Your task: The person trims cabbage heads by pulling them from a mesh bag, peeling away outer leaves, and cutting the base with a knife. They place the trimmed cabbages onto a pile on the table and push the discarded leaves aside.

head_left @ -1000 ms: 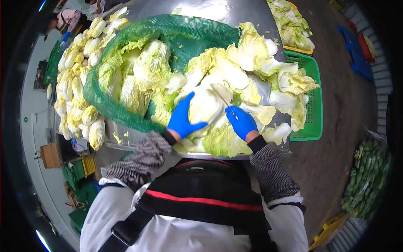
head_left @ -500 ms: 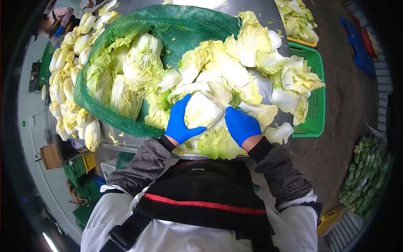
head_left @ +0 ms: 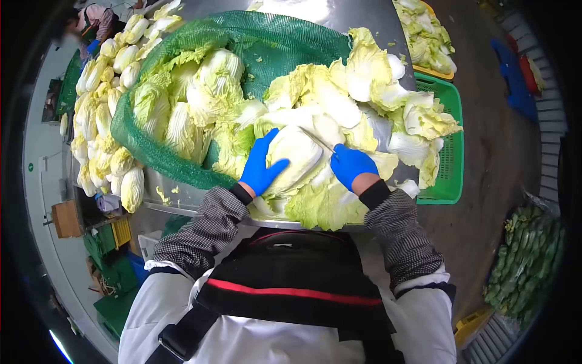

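Clock: read from the held cabbage, 12 = away from wearer
Left hand (head_left: 259,170): 9 o'clock, blue glove, thumb and fingers apart, pressed on cabbage side, not closed around it
Right hand (head_left: 353,167): 3 o'clock, blue glove, clamped on knife, handle hidden in fist
Cabbage (head_left: 294,156): on the leaf pile, straight ahead of wearer, between both hands
Knife (head_left: 317,139): blade aimed toward 10 o'clock, over the cabbage's far right edge
Risk, cut: I'd watch the left fingers if the blade skids on a wet, curved leaf base
Risk, roll: cabbage could turn, since loose leaves (head_left: 324,205) under it make a soft, slippery bed
Risk, snag: a wide stroke toward 10 could catch mesh bag (head_left: 163,162)
Table (head_left: 174,197): grey, metal-looking, shiny, leaf scraps on it
Green crate (head_left: 451,177): 3 o'clock, just off table edge, leaves overhanging it
Yellow crate (head_left: 447,76): 2 o'clock, full of leaves
Cabbage stack (head_left: 90,118): between 9 and 10 o'clock
Floor (head_left: 461,236): dark, bagged greens (head_left: 521,267) at 4 o'clock
Co-worker (head_left: 104,23): 10 o'clock, far side, blue glove visible
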Motion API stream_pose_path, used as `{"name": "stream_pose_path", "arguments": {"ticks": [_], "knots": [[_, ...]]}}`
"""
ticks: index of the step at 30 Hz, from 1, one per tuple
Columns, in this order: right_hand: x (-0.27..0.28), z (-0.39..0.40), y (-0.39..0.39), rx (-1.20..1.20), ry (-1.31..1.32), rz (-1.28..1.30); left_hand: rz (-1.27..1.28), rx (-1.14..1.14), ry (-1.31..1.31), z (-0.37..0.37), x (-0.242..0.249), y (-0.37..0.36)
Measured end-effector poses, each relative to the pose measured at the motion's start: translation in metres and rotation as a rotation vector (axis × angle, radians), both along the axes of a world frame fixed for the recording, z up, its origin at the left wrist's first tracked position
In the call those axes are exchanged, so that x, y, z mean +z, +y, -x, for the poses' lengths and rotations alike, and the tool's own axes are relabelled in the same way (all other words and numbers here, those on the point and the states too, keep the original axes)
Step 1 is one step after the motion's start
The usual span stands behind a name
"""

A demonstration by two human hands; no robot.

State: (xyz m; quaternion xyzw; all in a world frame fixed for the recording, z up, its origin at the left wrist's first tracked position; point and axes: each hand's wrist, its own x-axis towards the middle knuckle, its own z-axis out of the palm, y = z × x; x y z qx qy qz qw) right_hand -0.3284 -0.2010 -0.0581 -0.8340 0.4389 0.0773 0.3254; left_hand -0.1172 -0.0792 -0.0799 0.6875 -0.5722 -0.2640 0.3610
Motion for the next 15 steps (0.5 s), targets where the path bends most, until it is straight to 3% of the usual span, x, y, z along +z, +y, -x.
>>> {"name": "stream_pose_path", "arguments": {"ticks": [2,4,6,7,8,10,12,13,14,15], "knots": [[0.009,-0.002,0.004,-0.204,-0.345,-0.139,-0.060,0.031,0.169,-0.005,-0.001,-0.008],[0.017,-0.015,0.010,-0.220,-0.353,-0.128,0.002,0.055,0.060,-0.002,0.002,-0.010],[0.017,-0.021,0.019,-0.237,-0.365,-0.117,-0.145,0.196,0.231,-0.005,0.002,-0.011],[0.008,-0.020,0.030,-0.305,-0.415,-0.035,-0.177,0.306,0.262,-0.008,-0.002,-0.011],[-0.004,-0.018,0.038,-0.369,-0.465,0.049,-0.178,0.364,0.118,-0.020,-0.018,-0.010],[-0.023,-0.004,0.050,-0.368,-0.494,0.139,-0.269,0.438,0.197,-0.044,-0.024,-0.013],[-0.031,0.011,0.056,-0.633,-0.557,-0.415,-0.471,0.652,0.442,-0.064,-0.011,-0.019],[-0.038,0.017,0.060,-0.601,-0.625,-0.343,-0.228,0.696,0.501,-0.070,-0.010,-0.019],[-0.044,0.020,0.063,-0.603,-0.628,-0.340,-0.199,0.617,0.408,-0.075,-0.006,-0.014],[-0.042,0.018,0.065,-0.665,-0.637,-0.408,-0.068,0.550,-0.079,-0.068,0.009,-0.013]]}}
